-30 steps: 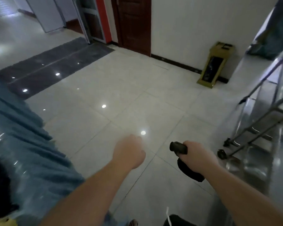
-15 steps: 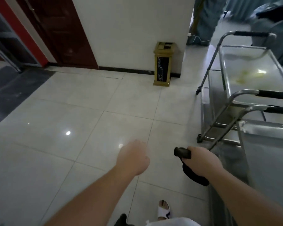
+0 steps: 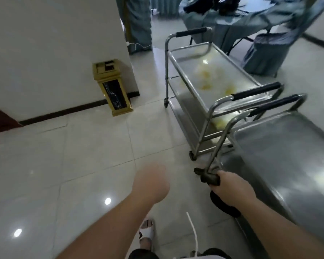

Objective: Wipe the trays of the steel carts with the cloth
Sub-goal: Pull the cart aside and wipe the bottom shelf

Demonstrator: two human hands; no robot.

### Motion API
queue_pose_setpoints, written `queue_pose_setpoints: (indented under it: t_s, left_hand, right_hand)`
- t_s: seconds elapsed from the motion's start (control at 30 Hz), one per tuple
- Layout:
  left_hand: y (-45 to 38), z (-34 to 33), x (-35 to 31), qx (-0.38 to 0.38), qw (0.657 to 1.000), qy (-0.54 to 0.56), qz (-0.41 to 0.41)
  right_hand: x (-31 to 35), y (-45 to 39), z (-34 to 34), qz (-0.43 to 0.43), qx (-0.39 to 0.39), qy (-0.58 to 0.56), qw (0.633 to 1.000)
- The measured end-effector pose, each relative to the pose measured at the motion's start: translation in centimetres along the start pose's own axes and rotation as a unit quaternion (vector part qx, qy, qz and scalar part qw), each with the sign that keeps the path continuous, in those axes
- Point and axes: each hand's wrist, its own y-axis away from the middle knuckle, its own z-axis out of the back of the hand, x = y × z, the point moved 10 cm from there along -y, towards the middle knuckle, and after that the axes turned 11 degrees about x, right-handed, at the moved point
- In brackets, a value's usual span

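My right hand (image 3: 230,186) is closed around a dark cloth (image 3: 223,204), part of it bunched at the knuckles and the rest hanging below the palm. My left hand (image 3: 151,182) is blurred and seems loosely curled with nothing in it, though I cannot tell for sure.

Both steel carts stand ahead and to my right. The near cart (image 3: 281,146) has its top tray just beside my right forearm, running away from me toward the upper right, and its handle post drops close by the cloth; whether hand and post touch I cannot tell. The far cart (image 3: 209,75) sits beyond it, handle to handle, with its long axis running the same way and yellowish smears across its top tray.

I judge the wiping has not started on the tray next to me. The right hand is clearly the nearer one and already carries the cloth, so the move turns on lifting it up and rightward over the tray rim, then stroking along the tray's length. The left hand is well apart from both carts, over bare floor (image 3: 82,146).
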Motion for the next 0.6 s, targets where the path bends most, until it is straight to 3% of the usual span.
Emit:
queue_pose_setpoints:
  t_s: [0.13,0.4,0.6]
  left_hand:
    - [-5.2,2.9,-0.9,0.016,0.993,-0.077,-0.09]
    - [-10.7,4.3,-7.9,0.043,0.958,-0.185,-0.214]
    - [-12.4,3.2,-14.1,0.07,0.937,-0.226,-0.257]
  right_hand:
    - [-2.3,-0.1,0.1,-0.13,-0.012,-0.108,0.985]
    - [-6.3,2.8,-3.4,-0.263,-0.023,-0.242,0.934]
    - [-10.8,2.9,-6.2,-0.305,-0.012,-0.279,0.91]
